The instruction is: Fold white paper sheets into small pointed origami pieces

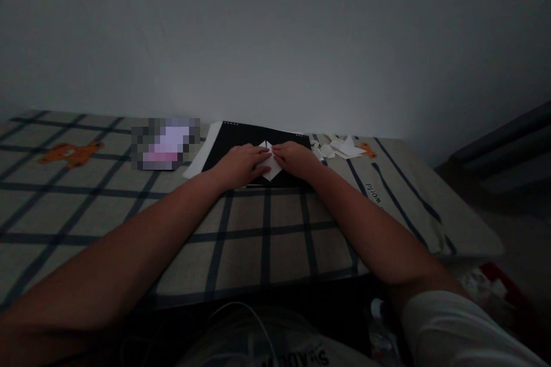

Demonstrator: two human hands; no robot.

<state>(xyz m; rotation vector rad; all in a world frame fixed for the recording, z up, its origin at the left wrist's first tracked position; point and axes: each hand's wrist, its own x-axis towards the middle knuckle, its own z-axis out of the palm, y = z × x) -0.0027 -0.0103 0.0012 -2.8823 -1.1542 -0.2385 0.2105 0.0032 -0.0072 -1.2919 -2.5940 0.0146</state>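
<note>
A small piece of folded white paper [271,170] lies on a black sheet or folder [235,139], with its point toward me. My left hand [244,166] grips its left side, the thumb low and the other fingers higher up. On the opposite side, my right hand [296,159] has its fingers closed on the paper's right edge. The fingertips of both hands nearly meet over the middle and cover part of the folds. White sheets [205,149] stick out from beneath the left side of the black cover.
Several folded white paper pieces [340,147] lie right of the black cover. A blurred-out phone-like device [166,144] lies at left. The checked tablecloth [247,215] reaches the wall. Below the table are a clear bottle [382,335] and a red container [501,281] with crumpled white stuff.
</note>
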